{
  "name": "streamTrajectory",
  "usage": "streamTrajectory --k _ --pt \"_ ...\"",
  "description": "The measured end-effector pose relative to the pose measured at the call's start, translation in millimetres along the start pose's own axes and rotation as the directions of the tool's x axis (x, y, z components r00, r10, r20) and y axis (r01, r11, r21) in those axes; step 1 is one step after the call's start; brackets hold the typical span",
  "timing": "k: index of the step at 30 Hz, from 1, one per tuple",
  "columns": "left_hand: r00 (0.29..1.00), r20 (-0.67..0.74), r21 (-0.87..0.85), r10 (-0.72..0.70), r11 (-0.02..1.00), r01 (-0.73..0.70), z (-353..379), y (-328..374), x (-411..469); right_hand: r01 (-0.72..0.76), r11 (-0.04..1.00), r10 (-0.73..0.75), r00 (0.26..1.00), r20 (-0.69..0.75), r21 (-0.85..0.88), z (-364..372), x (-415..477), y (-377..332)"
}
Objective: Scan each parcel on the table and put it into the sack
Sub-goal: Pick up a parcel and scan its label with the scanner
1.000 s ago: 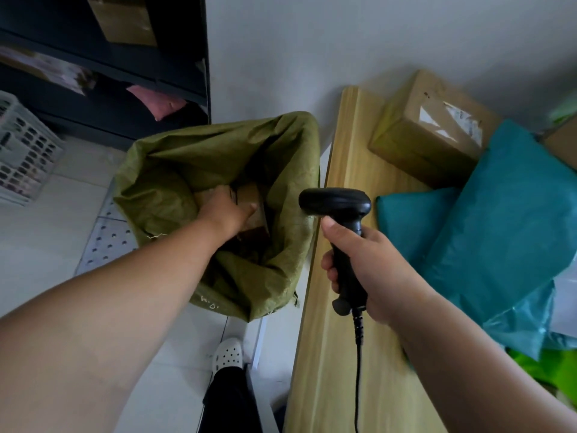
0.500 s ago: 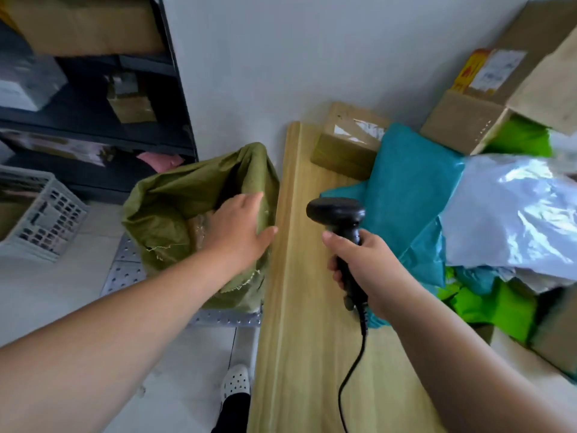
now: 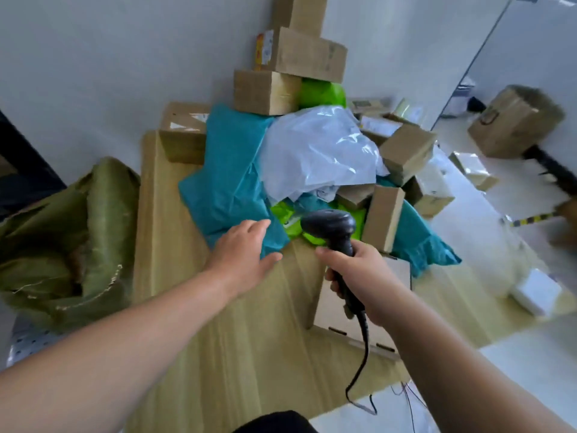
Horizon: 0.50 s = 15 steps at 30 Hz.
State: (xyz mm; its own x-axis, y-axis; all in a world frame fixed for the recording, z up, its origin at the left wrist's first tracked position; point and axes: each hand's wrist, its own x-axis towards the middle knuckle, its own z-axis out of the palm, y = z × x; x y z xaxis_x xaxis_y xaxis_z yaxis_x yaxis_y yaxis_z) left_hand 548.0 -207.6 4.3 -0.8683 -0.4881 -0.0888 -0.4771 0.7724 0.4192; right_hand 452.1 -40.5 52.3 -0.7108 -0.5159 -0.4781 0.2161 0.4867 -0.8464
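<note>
Table [image 3: 175, 245]: left hand [image 3: 240, 254] spread, perhaps touching teal parcel [image 3: 231, 182]; right hand [image 3: 359, 276] grips scanner [image 3: 331, 226].

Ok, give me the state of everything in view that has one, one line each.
Sack: open, standing beside the table.
Left hand: open, empty, reaching onto the teal mailer.
Right hand: shut on the scanner, pointed at the pile.
Cardboard boxes: closed, stacked against the wall.
Table: still piled with parcels.

So the left hand [image 3: 242, 250] is out of the green sack [image 3: 71, 242] now, empty, fingers spread, reaching over the table [image 3: 175, 245] onto the teal mailer [image 3: 229, 182].
</note>
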Motion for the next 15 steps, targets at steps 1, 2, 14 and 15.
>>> streamTrajectory --k 1,2,14,15 --pt "1.0 0.019 -0.007 0.002 1.0 -0.001 7.0 15.3 1.8 -0.007 1.0 0.007 1.0 -0.021 0.002 -16.9 -4.8 7.1" --pt "0.999 0.04 -0.015 0.0 1.0 0.0 14.2 29.5 3.3 -0.015 1.0 0.015 0.999 -0.043 0.003 -33.1 -9.1 14.9" --pt "0.942 0.316 -0.017 -0.114 0.992 0.126 93.1 107.9 -2.3 -0.094 0.994 0.067 0.939 -0.338 -0.064 -134.5 -2.9 127.0" --pt "0.931 0.34 -0.011 -0.132 0.989 0.144 97.8 108.5 -4.0 -0.109 0.992 0.079 0.936 -0.344 -0.069 -135.4 -1.3 134.2"
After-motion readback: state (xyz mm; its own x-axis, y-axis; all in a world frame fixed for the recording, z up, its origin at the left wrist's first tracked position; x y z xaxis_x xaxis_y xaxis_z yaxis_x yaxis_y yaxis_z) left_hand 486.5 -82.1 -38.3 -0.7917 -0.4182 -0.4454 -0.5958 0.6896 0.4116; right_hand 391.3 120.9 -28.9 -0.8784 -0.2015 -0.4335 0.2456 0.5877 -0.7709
